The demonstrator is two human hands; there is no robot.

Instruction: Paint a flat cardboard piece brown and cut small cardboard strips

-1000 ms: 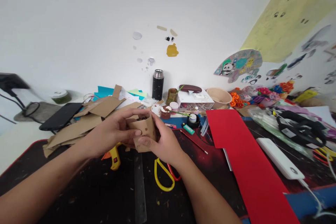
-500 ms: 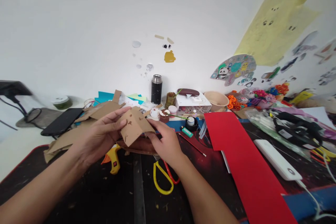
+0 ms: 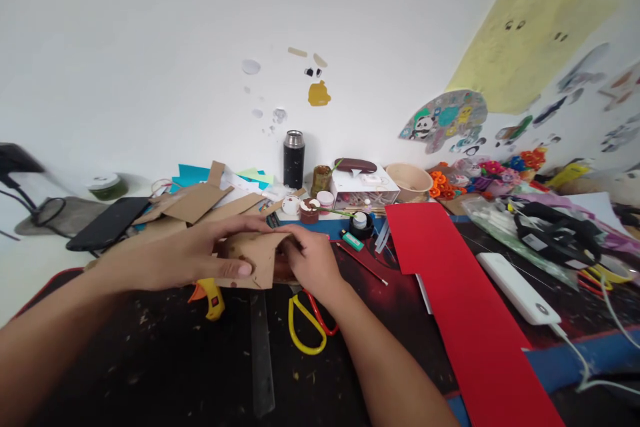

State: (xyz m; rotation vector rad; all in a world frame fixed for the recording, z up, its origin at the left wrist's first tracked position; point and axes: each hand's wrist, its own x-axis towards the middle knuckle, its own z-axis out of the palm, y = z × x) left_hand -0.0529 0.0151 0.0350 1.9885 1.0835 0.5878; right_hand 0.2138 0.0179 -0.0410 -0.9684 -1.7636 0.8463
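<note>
Cardboard piece [image 3: 255, 257] held up above the desk [image 3: 200, 373]. Left hand [image 3: 197, 253] half closed on it, thumb across front; right hand [image 3: 315, 260] curled at its right edge. Glue gun [image 3: 213, 299], ruler [image 3: 261, 360], scissors [image 3: 307, 327] just below. Red sheet [image 3: 460, 287] off right, black bottle [image 3: 293, 161] behind.

Ahead of me rises a plain white wall [image 3: 150, 27], evenly and softly lit, with a long pale-yellow paper sheet [image 3: 510, 47] and a fan-shaped, multicoloured panda picture [image 3: 445, 120] on its right part. Below it, my work surface is a black, scuffed mat [image 3: 165, 360] edged in red at the left, beside a white tabletop [image 3: 25, 273].
</note>
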